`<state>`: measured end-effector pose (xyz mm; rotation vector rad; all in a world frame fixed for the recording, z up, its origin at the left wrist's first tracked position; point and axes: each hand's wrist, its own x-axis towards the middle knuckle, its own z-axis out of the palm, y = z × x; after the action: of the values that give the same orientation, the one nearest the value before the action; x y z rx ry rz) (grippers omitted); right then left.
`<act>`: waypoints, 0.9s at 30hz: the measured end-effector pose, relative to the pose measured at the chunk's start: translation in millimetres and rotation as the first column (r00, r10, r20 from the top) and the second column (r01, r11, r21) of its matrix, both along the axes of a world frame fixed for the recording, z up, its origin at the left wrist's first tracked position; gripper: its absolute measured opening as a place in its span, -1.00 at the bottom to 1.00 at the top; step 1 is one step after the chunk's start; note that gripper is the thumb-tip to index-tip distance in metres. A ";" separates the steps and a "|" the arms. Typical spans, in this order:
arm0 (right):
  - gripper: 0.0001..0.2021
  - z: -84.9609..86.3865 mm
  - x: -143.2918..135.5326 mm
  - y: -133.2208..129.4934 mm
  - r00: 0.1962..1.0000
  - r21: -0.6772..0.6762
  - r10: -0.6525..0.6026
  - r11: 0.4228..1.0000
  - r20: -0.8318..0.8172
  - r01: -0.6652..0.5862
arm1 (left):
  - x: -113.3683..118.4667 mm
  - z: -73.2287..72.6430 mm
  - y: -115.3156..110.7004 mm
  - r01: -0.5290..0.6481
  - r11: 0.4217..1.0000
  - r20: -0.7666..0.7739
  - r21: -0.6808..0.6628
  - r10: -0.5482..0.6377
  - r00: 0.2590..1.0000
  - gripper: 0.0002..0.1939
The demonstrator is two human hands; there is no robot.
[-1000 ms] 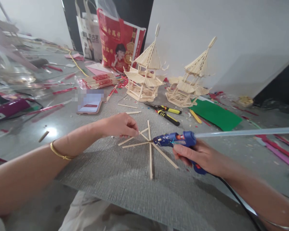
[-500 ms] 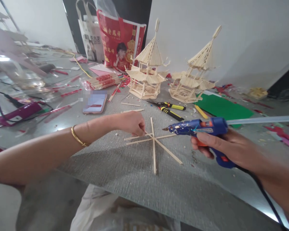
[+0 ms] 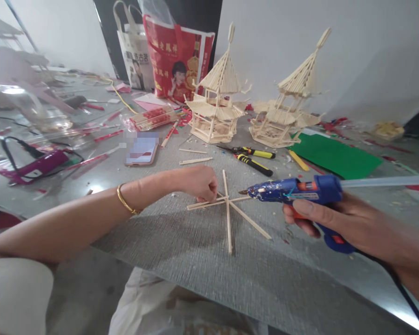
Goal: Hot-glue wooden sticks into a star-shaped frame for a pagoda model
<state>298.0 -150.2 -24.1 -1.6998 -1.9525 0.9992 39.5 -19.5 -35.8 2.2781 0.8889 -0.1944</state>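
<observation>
Wooden-stick star [image 3: 229, 228] at 12 o'clock: crossing apparently done; loose sticks [image 3: 195, 161] at star's 11 o'clock unattached. Left hand [image 3: 200, 182] at star's 10 o'clock, fingers curled, grip indeterminable. Right hand [image 3: 335, 214] grips hot-glue gun [image 3: 282, 190], nozzle clear of crossing.

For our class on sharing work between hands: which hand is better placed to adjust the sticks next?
Probably the left: the left hand is low at the sticks, near their crossing, while the right hand grips the glue gun.

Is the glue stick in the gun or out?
In: the translucent glue stick enters the rear of the blue glue gun, with a long length sticking out behind.
</observation>
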 end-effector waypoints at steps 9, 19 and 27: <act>-0.50 0.3 -1.2 1.9 1.000 0.006 -0.017 1.000 0.002 0.017 | 0.9 -1.1 1.2 0.019 1.000 0.003 -0.005 -0.019 1.000 -0.90; -0.51 6.5 -6.8 0.8 1.000 0.019 -0.012 1.000 -0.026 0.013 | 0.4 -2.6 5.0 0.045 0.999 0.017 -0.008 -0.044 0.999 -0.88; -0.52 4.6 -5.3 1.3 0.999 0.012 0.008 1.000 -0.043 -0.008 | -1.8 -2.0 4.7 0.063 0.997 0.034 -0.048 -0.061 0.998 -0.89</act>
<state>292.8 -148.9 -19.4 -1.6511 -1.9358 1.0167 37.7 -14.8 -37.8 2.2582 0.7890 -0.2037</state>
